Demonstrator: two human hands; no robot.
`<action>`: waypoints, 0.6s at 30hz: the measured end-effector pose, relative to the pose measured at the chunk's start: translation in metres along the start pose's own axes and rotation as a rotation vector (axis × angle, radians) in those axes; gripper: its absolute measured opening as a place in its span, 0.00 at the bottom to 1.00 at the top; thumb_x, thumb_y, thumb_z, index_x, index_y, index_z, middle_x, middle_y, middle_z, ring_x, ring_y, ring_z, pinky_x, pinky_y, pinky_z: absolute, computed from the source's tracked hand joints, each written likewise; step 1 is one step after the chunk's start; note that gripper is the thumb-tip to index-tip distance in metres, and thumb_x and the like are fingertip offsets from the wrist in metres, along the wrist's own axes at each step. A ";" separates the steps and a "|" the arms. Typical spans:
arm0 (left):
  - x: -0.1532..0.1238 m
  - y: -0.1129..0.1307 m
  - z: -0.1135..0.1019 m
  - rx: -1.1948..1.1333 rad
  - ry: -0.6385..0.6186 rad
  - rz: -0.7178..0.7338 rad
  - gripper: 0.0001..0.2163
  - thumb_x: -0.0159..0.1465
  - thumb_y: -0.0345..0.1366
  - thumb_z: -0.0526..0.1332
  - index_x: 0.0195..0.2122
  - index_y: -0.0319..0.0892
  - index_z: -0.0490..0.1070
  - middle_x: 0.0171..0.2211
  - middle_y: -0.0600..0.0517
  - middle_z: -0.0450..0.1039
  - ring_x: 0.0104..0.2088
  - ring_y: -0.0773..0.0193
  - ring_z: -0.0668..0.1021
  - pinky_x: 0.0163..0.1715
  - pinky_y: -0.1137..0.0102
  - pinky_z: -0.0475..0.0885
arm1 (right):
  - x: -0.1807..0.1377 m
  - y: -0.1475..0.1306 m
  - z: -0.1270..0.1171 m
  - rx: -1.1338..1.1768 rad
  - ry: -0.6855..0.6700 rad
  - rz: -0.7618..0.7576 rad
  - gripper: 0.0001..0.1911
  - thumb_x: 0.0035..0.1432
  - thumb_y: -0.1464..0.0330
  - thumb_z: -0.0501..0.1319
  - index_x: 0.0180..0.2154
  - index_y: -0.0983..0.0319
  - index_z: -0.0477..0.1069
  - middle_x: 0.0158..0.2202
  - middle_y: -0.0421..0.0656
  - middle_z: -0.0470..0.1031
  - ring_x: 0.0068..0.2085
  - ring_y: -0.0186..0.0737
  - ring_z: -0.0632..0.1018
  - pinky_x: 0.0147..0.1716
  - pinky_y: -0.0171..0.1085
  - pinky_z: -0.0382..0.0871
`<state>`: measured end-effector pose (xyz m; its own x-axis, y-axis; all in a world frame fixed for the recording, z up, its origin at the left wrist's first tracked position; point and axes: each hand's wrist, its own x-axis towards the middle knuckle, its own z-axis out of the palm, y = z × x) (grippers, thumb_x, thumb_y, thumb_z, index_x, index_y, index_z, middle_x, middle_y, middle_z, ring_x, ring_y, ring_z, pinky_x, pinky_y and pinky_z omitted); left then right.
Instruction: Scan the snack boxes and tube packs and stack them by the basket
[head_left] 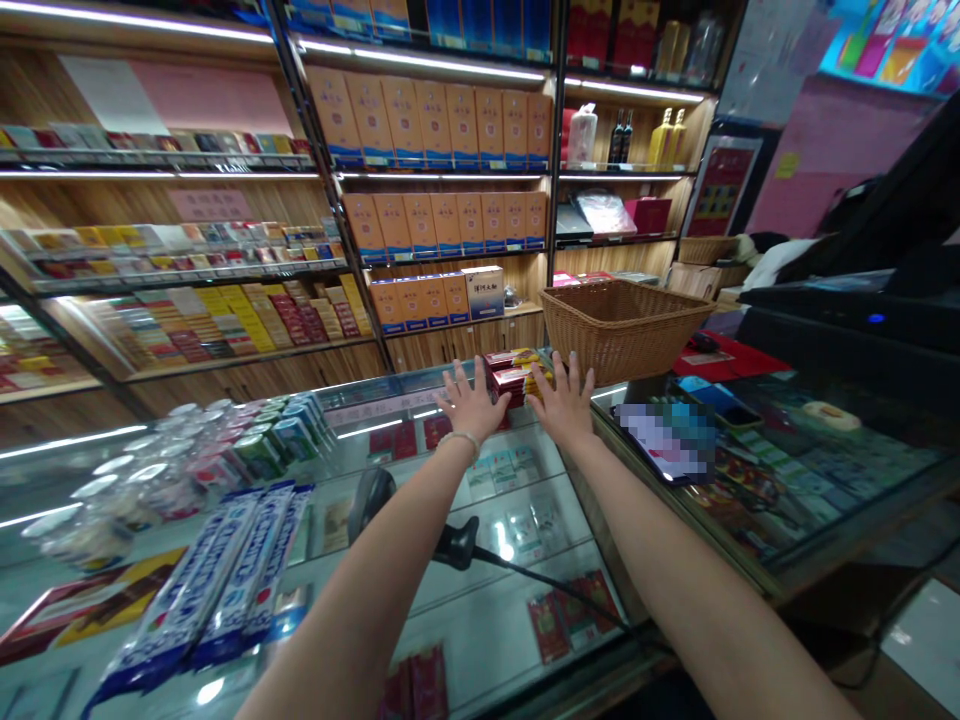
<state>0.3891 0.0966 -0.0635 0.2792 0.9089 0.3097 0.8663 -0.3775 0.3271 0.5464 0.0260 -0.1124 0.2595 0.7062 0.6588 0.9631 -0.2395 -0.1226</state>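
Observation:
A small stack of red and yellow cartons (514, 372) lies on the far part of the glass counter (517, 560), just left of a wicker basket (621, 325). My left hand (471, 402) reaches to the stack's left side with fingers spread, touching or nearly touching it. My right hand (562, 398) is at the stack's right side, fingers also spread. Neither hand grips anything. A bracelet sits on my left wrist.
A black barcode scanner (420, 520) with its cable lies on the glass between my arms. Blue and white long packs (217, 580) and small jars (225, 450) fill the counter's left. A phone (667, 445) lies at the right, a black register (862, 290) beyond. Shelves of boxed goods (442, 190) stand behind.

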 end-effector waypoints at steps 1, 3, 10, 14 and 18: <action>-0.001 -0.001 0.001 0.020 -0.007 0.009 0.44 0.68 0.57 0.59 0.79 0.51 0.40 0.80 0.42 0.31 0.78 0.36 0.41 0.71 0.33 0.45 | 0.000 0.000 0.000 0.000 0.004 -0.008 0.32 0.72 0.56 0.56 0.73 0.52 0.60 0.79 0.53 0.48 0.77 0.65 0.46 0.70 0.72 0.36; -0.002 -0.003 0.002 0.045 -0.017 0.018 0.44 0.68 0.58 0.58 0.79 0.51 0.39 0.80 0.41 0.30 0.78 0.36 0.40 0.71 0.31 0.42 | 0.000 0.001 0.001 -0.005 0.009 -0.018 0.32 0.72 0.55 0.55 0.73 0.50 0.59 0.79 0.52 0.47 0.77 0.65 0.46 0.70 0.72 0.35; -0.005 -0.001 -0.006 0.051 -0.067 0.005 0.43 0.69 0.60 0.55 0.79 0.51 0.40 0.80 0.41 0.30 0.78 0.36 0.39 0.70 0.30 0.39 | -0.001 0.001 0.002 -0.009 0.014 -0.036 0.32 0.73 0.54 0.55 0.73 0.51 0.59 0.79 0.52 0.48 0.77 0.64 0.46 0.70 0.72 0.36; -0.008 -0.001 -0.019 0.046 -0.080 0.004 0.42 0.69 0.60 0.54 0.79 0.51 0.41 0.80 0.40 0.31 0.78 0.37 0.38 0.70 0.31 0.41 | -0.001 0.002 0.000 -0.011 -0.004 -0.048 0.32 0.73 0.54 0.55 0.74 0.52 0.59 0.79 0.54 0.48 0.77 0.63 0.46 0.70 0.72 0.37; -0.010 -0.004 -0.038 0.059 -0.060 0.008 0.40 0.70 0.58 0.53 0.79 0.50 0.43 0.80 0.40 0.34 0.78 0.39 0.41 0.71 0.33 0.42 | -0.002 0.000 -0.004 -0.014 0.009 -0.077 0.32 0.73 0.54 0.55 0.73 0.52 0.59 0.78 0.53 0.51 0.77 0.62 0.49 0.70 0.72 0.37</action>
<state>0.3665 0.0820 -0.0338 0.3090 0.9155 0.2577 0.8864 -0.3754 0.2709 0.5460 0.0216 -0.1105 0.1842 0.7166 0.6727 0.9790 -0.1945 -0.0608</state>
